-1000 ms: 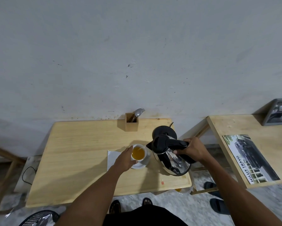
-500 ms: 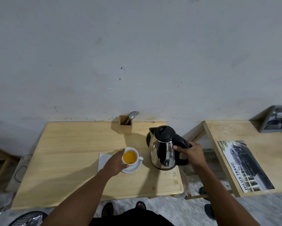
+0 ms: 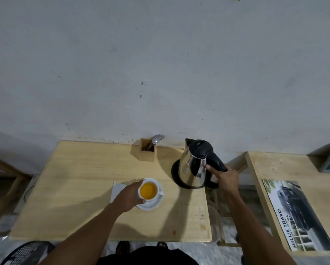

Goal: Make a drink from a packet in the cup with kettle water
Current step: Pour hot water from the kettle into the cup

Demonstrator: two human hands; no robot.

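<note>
A white cup [image 3: 149, 190] full of orange liquid stands on a white saucer [image 3: 152, 204] near the middle of the wooden table [image 3: 74, 188]. My left hand [image 3: 128, 196] wraps around the cup's left side. The steel kettle [image 3: 193, 165] with a black lid stands upright on its black base [image 3: 174, 174] at the table's right rear. My right hand [image 3: 224, 177] grips the kettle's black handle. A white packet or napkin [image 3: 117, 189] lies flat left of the saucer, partly under my left hand.
A wooden holder [image 3: 147, 153] with a spoon and a fork stands against the wall behind the cup. A second wooden table [image 3: 271, 180] to the right carries a car brochure [image 3: 296, 213]. A gap separates the two tables.
The kettle went from tilted at the cup to upright, then back and right onto its base. My left hand stayed on the cup.
</note>
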